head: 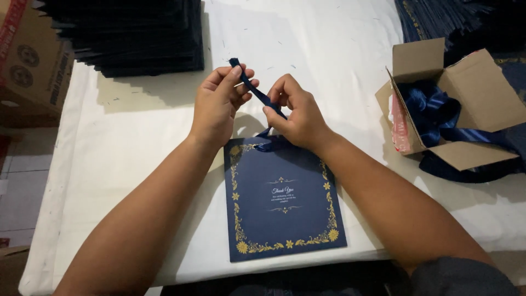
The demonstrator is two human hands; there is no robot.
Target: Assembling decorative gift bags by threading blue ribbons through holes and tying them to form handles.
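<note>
Both hands are up in the middle of the frame, working one strip of dark blue ribbon (256, 90). The left hand (219, 104) has its fingers curled around the upper end, and the ribbon's tip pokes out just above the fingertips. The right hand (296, 112) pinches the same ribbon lower down, thumb and forefinger closed on it, and the strip runs taut on a slant between the two hands.

From the right hand the ribbon drops to the top edge of a navy paper bag (282, 203), lying flat on the white table cover (126, 148) in the lower middle of the frame. The bag's face is up: a gold flower border around the edges, small pale lettering in the centre. The right hand sits just over the bag's top edge; both forearms reach in from the bottom of the frame, either side of the bag.

Upper left, a tall stack of dark flat bags (131, 33) rests on the cover, well away from the hands. At the far left edge, a brown cardboard box (33, 66) stands beside the table. On the right, an open cardboard box (466, 98) holds a heap of shiny blue ribbon (433, 109), some of it spilling out over the flap. More dark bags (438, 16) lie in the upper right corner.
</note>
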